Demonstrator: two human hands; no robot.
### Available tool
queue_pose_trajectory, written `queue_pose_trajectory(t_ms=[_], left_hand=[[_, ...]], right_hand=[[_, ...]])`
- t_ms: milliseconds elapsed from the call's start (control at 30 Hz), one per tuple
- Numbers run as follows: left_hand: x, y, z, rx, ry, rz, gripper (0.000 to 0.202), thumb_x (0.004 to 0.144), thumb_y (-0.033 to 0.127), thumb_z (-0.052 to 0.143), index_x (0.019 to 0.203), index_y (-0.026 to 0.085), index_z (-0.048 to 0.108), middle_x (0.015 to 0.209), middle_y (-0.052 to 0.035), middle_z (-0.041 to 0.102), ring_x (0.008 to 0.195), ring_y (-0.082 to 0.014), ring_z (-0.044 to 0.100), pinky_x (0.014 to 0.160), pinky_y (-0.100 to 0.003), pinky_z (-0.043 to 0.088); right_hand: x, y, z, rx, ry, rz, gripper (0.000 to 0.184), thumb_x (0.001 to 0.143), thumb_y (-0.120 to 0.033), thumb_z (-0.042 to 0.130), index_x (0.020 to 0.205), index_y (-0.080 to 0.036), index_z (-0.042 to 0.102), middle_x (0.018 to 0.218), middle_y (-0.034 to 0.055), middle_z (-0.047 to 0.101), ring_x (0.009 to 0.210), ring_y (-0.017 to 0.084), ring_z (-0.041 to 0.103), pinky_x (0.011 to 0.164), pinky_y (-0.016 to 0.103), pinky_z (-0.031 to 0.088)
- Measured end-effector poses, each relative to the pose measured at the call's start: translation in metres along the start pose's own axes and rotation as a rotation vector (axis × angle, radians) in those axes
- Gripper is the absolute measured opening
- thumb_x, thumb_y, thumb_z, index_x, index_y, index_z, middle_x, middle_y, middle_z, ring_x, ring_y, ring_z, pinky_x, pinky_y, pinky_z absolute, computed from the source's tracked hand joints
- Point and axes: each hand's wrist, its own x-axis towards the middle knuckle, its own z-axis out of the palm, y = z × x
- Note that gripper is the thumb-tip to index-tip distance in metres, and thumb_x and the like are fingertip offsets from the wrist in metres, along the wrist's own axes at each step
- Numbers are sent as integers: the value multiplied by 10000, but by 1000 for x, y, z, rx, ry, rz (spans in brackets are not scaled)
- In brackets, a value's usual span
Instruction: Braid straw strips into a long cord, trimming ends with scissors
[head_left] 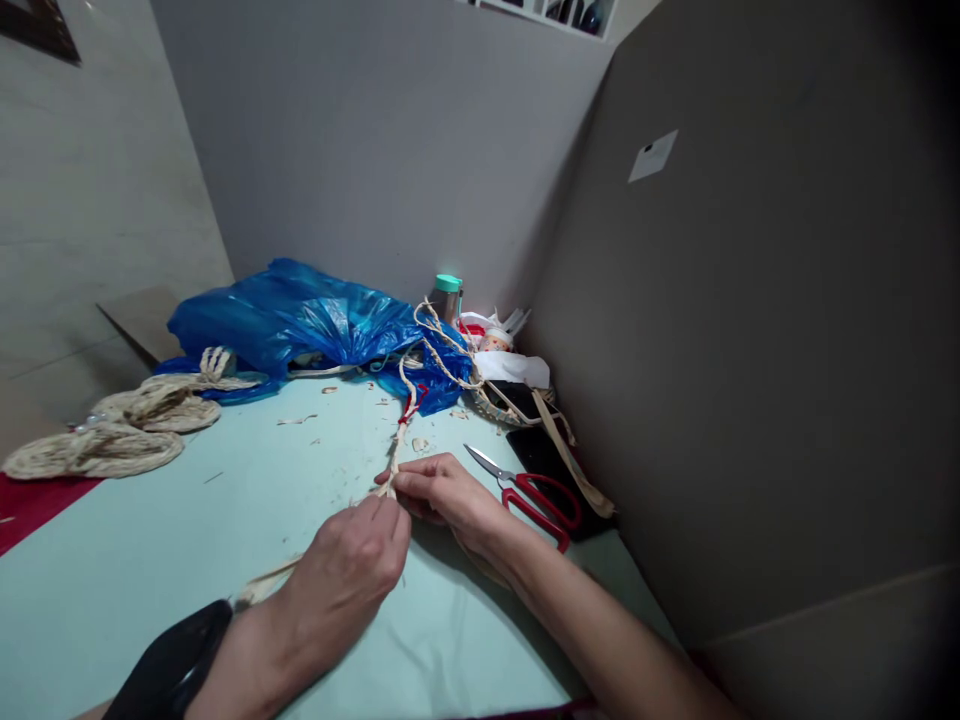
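Observation:
Both my hands meet at the middle of the pale green table (150,560), pinched on a braided straw cord (403,425). My left hand (352,575), with a black band on its wrist, is closed on the cord's near end, where loose flat strands trail off to the left. My right hand (442,490) is closed on the cord just beyond that. The cord runs away from me past a red tie toward the blue bag.
Red-handled scissors (536,495) lie just right of my right hand, over a black flat object (544,455). A crumpled blue plastic bag (300,325), a teal-capped bottle (448,297) and a cluttered basket stand at the back. Coils of braided straw (120,430) lie far left. A grey partition closes the right side.

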Motion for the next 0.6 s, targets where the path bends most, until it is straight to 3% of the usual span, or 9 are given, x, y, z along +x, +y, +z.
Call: queue_pose_trajectory(t_ms=[100, 167, 233, 300, 333, 367, 467, 533, 600], left_hand=[[-2, -4, -2, -47, 25, 52, 384, 763, -80, 381, 821, 118, 704, 758, -117, 701, 668, -251, 650, 631, -365, 513], [-1, -15, -6, -226, 86, -17, 300, 871, 55, 419, 808, 157, 694, 741, -88, 689, 682, -247, 636, 641, -367, 493], [4, -33, -12, -469, 176, -200, 284, 942, 244, 422, 846, 199, 685, 776, -69, 685, 776, -257, 628, 708, -387, 472], [12, -51, -13, -732, 261, -513, 231, 925, 329, 472, 968, 203, 660, 966, -92, 691, 938, -274, 606, 845, -423, 437], [17, -58, -12, -937, 211, -598, 214, 891, 346, 530, 1018, 213, 641, 997, -86, 684, 961, -269, 600, 866, -418, 429], [21, -63, -10, -1185, 105, -593, 226, 847, 346, 594, 1025, 210, 628, 965, -78, 679, 934, -255, 606, 849, -394, 439], [30, -64, 1, -1823, -209, -542, 236, 808, 358, 647, 936, 163, 608, 783, -42, 620, 644, -147, 545, 607, -280, 426], [31, -60, 7, -1991, -287, -559, 215, 819, 351, 646, 873, 150, 592, 692, 10, 541, 493, -58, 344, 476, -213, 271], [30, -56, 11, -2025, -283, -591, 185, 821, 310, 649, 889, 150, 587, 667, 43, 480, 484, -40, 199, 457, -213, 145]], right_hand=[[-1, 3, 2, 22, -26, -41, 274, 766, -360, 694, 771, -86, 695, 556, -40, 433, 500, 59, 289, 474, 235, 147], [-1, 3, 3, 45, -25, -73, 308, 767, -400, 704, 784, -93, 684, 564, -42, 443, 498, 59, 300, 475, 229, 168], [-1, 1, 3, 37, -19, -98, 314, 783, -424, 689, 774, -111, 666, 572, -43, 457, 486, 59, 296, 467, 227, 179], [0, -2, 4, 24, -14, -116, 302, 807, -424, 662, 743, -130, 635, 623, -30, 495, 485, 57, 299, 456, 221, 190], [-1, -4, 4, 22, -18, -122, 295, 821, -415, 645, 728, -137, 616, 655, -21, 513, 494, 59, 313, 454, 217, 203], [-1, -5, 4, 21, -26, -128, 291, 837, -407, 625, 718, -143, 595, 674, -14, 521, 506, 63, 331, 455, 212, 216], [-3, -9, 3, -21, -53, -136, 293, 880, -386, 567, 701, -155, 541, 655, -17, 483, 525, 74, 351, 464, 204, 241], [-4, -10, 2, -74, -64, -136, 286, 902, -365, 535, 704, -158, 523, 652, -26, 452, 519, 73, 337, 465, 203, 252], [-5, -12, -1, -130, -82, -128, 274, 918, -345, 509, 715, -162, 508, 666, -33, 430, 510, 69, 324, 466, 204, 265]])
